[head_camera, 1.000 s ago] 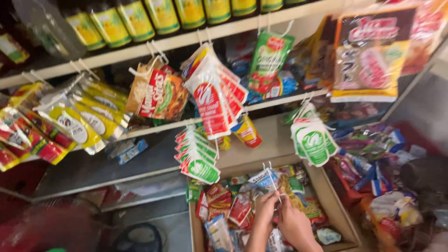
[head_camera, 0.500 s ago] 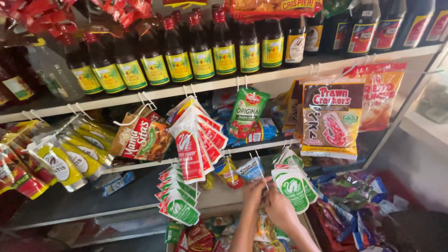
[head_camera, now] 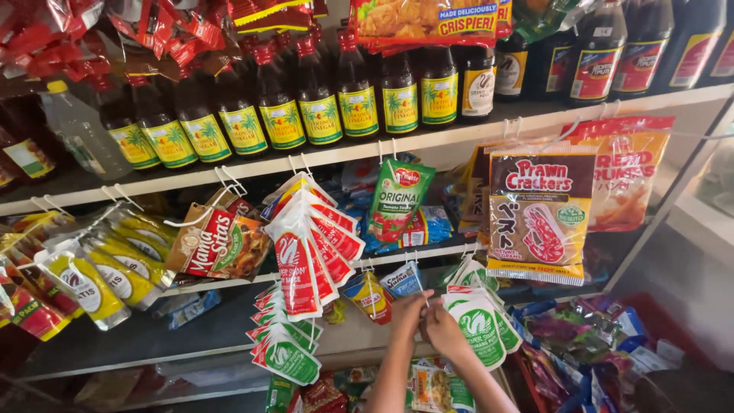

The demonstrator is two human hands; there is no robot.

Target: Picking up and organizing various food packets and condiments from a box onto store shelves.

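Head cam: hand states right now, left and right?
Left hand: fingers pinched shut at the blue sachet on its hook; a true grip cannot be told.
Right hand: fingers curled beside the left hand, touching it; what it holds cannot be told.

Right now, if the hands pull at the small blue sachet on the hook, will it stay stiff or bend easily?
The small blue sachet probably bends easily: it looks like a thin, flat packet hanging loose from a hook. It is likely light, since a slim wire carries it. The left hand and right hand meet just below it, and neighbouring green-and-white pouches may swing if nudged.
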